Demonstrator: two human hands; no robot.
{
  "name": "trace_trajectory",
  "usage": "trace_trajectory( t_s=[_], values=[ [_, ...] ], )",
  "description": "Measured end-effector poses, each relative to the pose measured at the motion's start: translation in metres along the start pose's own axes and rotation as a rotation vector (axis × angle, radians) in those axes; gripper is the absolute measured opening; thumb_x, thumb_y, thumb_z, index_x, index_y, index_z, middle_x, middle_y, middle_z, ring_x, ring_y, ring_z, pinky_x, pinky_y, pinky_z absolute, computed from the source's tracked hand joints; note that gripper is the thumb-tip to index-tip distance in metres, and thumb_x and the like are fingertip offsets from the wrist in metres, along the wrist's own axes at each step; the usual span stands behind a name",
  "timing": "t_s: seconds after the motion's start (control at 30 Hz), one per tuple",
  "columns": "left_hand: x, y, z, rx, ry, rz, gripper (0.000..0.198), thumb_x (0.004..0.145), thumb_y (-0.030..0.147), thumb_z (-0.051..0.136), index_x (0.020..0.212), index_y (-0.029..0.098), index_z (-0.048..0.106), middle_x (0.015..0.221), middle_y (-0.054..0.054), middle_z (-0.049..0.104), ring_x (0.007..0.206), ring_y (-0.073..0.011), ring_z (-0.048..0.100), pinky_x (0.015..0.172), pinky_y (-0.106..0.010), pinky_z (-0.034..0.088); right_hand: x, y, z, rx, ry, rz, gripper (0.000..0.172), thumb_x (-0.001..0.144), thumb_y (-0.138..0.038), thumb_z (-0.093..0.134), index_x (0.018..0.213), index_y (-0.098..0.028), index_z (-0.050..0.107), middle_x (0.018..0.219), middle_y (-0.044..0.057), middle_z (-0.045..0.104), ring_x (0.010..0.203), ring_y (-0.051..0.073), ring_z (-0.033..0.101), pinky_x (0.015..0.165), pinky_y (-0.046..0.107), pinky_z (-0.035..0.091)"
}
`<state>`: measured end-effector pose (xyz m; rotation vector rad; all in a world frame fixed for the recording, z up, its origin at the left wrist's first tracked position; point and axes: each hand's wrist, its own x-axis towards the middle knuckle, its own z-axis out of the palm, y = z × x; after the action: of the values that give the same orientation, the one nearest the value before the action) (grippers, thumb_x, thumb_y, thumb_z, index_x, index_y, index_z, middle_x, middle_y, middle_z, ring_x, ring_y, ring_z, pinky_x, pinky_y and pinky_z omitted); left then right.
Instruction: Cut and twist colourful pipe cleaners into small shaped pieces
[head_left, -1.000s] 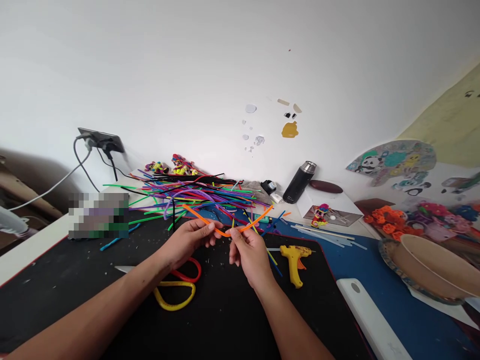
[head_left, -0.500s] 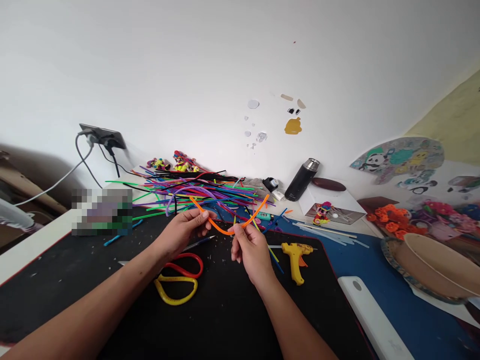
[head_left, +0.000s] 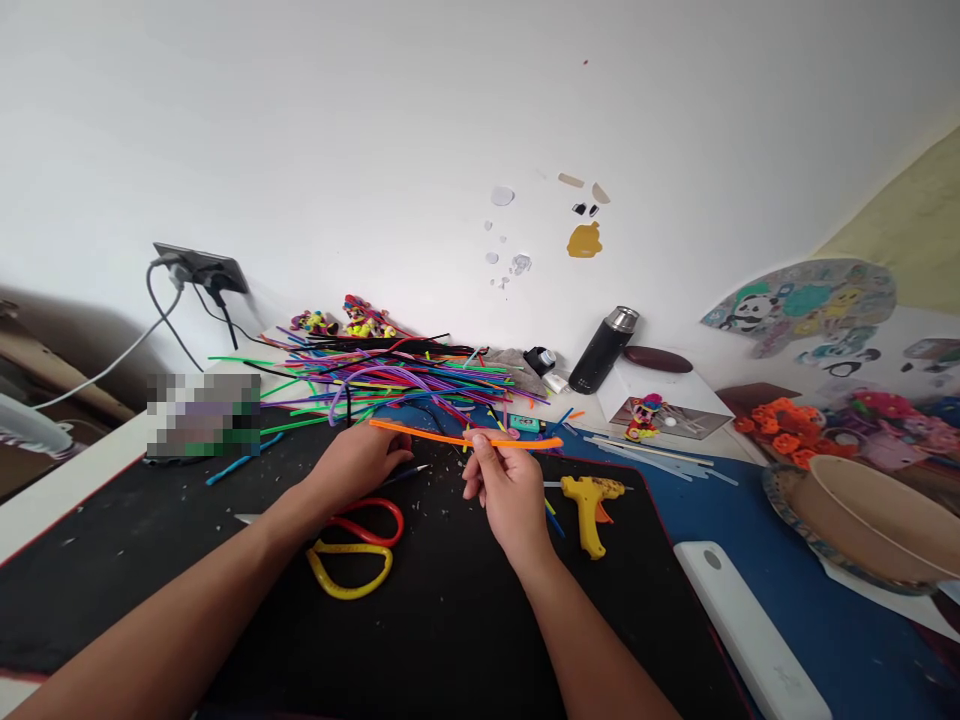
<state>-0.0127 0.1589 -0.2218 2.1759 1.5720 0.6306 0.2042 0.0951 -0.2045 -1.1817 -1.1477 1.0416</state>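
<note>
My right hand pinches an orange pipe cleaner near its middle and holds it almost straight and level above the black mat. My left hand is off the pipe cleaner and sits low on the mat just under its left end. Its fingers are curled, and the tip of a thin dark tool sticks out beside them. I cannot make out whether they grip it. Red and yellow scissors lie under my left wrist.
A heap of coloured pipe cleaners lies behind my hands. A yellow glue gun is right of my right hand, with a black flask behind it. A paper bowl and a white board are at the right. A wall socket with cables is at the left.
The orange pipe cleaner, bent into a U between both hands, now lies nearly straight in my right hand alone. My left hand has let go and dropped to the mat.
</note>
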Motion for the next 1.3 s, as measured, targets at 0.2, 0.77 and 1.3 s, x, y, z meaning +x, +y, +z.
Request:
trace_trajectory(
  t_s=[0.2, 0.77, 1.3],
  values=[
    [0.008, -0.005, -0.018, -0.298, 0.09, -0.154, 0.026, 0.078, 0.049, 0.075, 0.074, 0.023, 0.073, 0.067, -0.004, 0.072, 0.06, -0.0227, 0.06, 0.059, -0.03, 0.038, -0.002, 0.007, -0.002, -0.178, -0.057, -0.132, 0.03, 0.102, -0.044, 0.059, 0.114, -0.022, 0.076, 0.094, 0.005, 0.076, 0.059, 0.016, 0.071, 0.065, 0.031, 0.057],
    [-0.001, 0.012, -0.025, -0.967, 0.026, -0.043, 0.039, 0.076, 0.052, 0.089, 0.077, 0.018, 0.07, 0.069, -0.001, 0.065, 0.064, -0.0141, 0.055, 0.062, -0.025, 0.046, -0.008, 0.005, 0.002, -0.385, -0.268, -0.146, 0.031, 0.103, -0.038, 0.061, 0.125, -0.023, 0.075, 0.089, 0.003, 0.08, 0.065, 0.017, 0.071, 0.066, 0.029, 0.055],
    [-0.011, 0.024, -0.009, -0.969, -0.312, 0.035, 0.038, 0.083, 0.05, 0.084, 0.082, 0.015, 0.068, 0.071, -0.001, 0.064, 0.065, -0.0132, 0.055, 0.064, -0.025, 0.044, -0.011, 0.002, 0.007, -0.2, -0.366, -0.004, 0.01, 0.098, -0.031, 0.067, 0.098, -0.021, 0.071, 0.08, 0.0, 0.075, 0.053, 0.011, 0.062, 0.055, 0.023, 0.048]
  ],
)
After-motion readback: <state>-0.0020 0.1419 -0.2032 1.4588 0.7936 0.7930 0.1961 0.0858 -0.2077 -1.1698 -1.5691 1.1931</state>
